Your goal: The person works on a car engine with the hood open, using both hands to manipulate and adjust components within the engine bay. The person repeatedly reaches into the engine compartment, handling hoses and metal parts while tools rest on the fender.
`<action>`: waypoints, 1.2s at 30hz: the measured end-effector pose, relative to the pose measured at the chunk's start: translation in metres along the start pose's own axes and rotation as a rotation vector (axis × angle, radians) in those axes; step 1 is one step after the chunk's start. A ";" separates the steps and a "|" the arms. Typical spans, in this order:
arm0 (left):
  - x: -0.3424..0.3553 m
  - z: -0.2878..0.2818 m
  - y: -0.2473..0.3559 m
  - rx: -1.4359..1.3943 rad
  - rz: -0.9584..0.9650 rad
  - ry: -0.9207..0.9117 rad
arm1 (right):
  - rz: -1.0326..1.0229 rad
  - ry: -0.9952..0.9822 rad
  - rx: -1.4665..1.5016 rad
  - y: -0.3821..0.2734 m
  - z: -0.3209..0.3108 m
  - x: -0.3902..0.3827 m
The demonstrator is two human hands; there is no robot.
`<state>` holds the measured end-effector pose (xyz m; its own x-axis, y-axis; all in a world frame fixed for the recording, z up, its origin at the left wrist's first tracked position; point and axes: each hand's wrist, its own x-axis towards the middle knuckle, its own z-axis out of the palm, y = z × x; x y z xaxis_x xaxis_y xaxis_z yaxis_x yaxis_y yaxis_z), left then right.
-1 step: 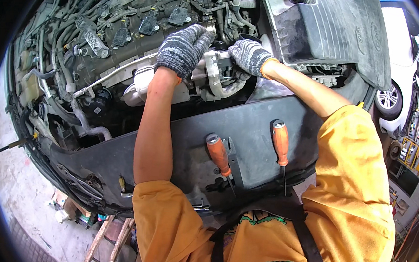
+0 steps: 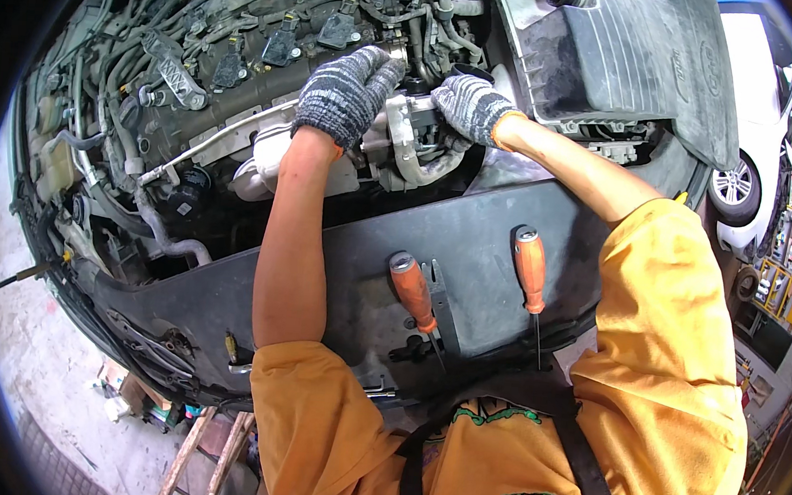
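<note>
Both my hands wear grey knitted gloves and are in an open engine bay. My left hand has its fingers curled at a metal fitting beside the dark engine cover rail; what lies under the fingertips is hidden. My right hand is closed at the metal housing just right of it, near a dark round opening; what it grips is hidden. Two orange-handled screwdrivers lie on the dark front panel, the left one beside a flat grey metal tool.
A large black airbox borders my right hand. Hoses crowd the left. A white car stands at the right, above wall-side tool trays. A wooden ladder is below left, on the concrete floor.
</note>
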<state>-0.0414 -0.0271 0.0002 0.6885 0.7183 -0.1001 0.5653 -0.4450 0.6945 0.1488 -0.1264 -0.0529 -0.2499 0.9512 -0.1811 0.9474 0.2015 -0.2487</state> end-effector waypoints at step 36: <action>0.001 0.006 -0.009 0.000 0.012 0.000 | -0.402 -0.152 0.133 -0.031 -0.024 -0.037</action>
<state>-0.0435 -0.0254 -0.0105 0.6952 0.7130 -0.0914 0.5570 -0.4540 0.6954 0.1335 -0.1620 -0.0155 -0.6291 0.7561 -0.1805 0.7374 0.5071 -0.4461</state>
